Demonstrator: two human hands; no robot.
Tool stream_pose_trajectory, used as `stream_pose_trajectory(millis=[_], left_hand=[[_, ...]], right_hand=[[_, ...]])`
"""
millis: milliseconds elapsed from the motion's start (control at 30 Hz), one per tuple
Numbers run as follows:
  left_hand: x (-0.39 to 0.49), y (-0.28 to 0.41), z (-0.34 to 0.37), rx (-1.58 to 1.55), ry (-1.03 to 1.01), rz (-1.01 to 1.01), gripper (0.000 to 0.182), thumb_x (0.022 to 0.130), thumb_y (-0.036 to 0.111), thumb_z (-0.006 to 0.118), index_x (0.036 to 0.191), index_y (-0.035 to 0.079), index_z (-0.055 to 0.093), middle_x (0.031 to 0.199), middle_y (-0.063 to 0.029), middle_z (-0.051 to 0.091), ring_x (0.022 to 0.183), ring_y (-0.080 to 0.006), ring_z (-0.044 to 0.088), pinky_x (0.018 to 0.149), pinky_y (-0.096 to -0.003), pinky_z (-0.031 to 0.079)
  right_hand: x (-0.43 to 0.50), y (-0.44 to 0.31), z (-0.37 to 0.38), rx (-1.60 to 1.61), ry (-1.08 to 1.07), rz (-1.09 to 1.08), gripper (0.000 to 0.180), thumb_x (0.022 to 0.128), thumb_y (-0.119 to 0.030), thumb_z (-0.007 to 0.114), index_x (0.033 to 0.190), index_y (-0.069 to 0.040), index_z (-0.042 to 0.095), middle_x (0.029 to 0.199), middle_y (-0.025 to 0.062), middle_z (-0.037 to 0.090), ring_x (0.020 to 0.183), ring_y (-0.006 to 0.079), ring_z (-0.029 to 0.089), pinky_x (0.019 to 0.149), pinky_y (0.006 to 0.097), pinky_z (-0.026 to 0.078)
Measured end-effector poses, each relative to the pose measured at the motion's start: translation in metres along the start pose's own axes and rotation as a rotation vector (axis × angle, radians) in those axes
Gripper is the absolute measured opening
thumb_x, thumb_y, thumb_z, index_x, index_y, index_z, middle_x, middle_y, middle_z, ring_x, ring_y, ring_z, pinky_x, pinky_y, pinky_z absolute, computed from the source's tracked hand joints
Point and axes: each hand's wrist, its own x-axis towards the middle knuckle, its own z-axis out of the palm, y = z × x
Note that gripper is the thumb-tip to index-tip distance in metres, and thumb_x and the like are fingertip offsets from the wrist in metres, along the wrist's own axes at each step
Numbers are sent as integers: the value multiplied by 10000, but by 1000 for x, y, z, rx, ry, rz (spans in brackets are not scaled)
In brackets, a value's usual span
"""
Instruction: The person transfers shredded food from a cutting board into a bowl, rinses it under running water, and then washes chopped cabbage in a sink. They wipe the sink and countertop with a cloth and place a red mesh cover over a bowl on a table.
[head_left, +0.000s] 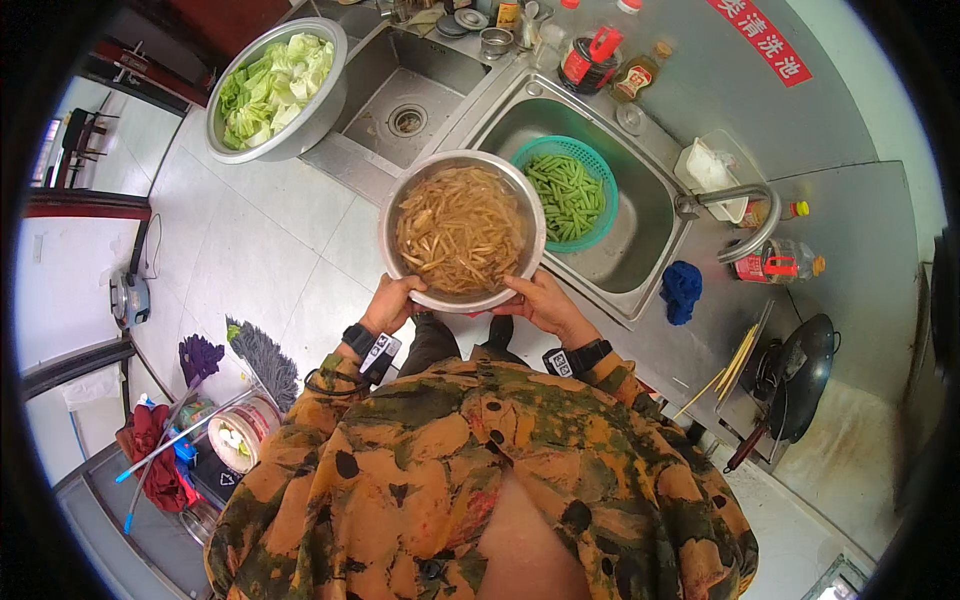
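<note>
Both my hands hold a round metal basin (388, 225) by its near rim, my left hand (393, 304) on the left and my right hand (546, 305) on the right, thumbs on top. Brownish strips of food, perhaps cut potato, lie in cloudy liquid (459, 229) inside it. Just right of the basin, a green plastic colander (609, 184) with cut green beans (562, 196) sits in the steel sink (641, 244). A large metal basin (217, 142) of torn leafy greens (281, 86) stands at the upper left. My fingers under the held basin are hidden.
A second sink (405, 97) lies beyond the basin. The curved faucet (757, 217), a blue cloth (682, 292), chopsticks (735, 360) and a black wok (804, 379) are on the right. Sauce bottles (590, 64) line the back. A grey mop (264, 360) and a bucket (244, 431) stand lower left.
</note>
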Motion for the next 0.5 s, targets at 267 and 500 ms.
stream_pose_trajectory(millis=[267, 500], left_hand=[[40, 29, 24, 80, -72, -11, 491, 843, -5, 528, 1294, -113, 368, 1116, -205, 601, 929, -323, 677, 765, -469, 615], [70, 40, 51, 174, -121, 14, 400, 839, -7, 543, 1222, -111, 501, 1143, -212, 624, 950, -320, 673, 772, -451, 601]], right_hand=[[14, -13, -14, -1, 217, -144, 354, 951, -60, 505, 1285, 56, 488, 1205, 167, 619, 979, 250, 683, 744, 364, 622], [-1, -25, -47, -10, 169, -177, 382, 972, -175, 567, 1289, 30, 510, 1167, 136, 644, 931, 233, 685, 790, 384, 602]])
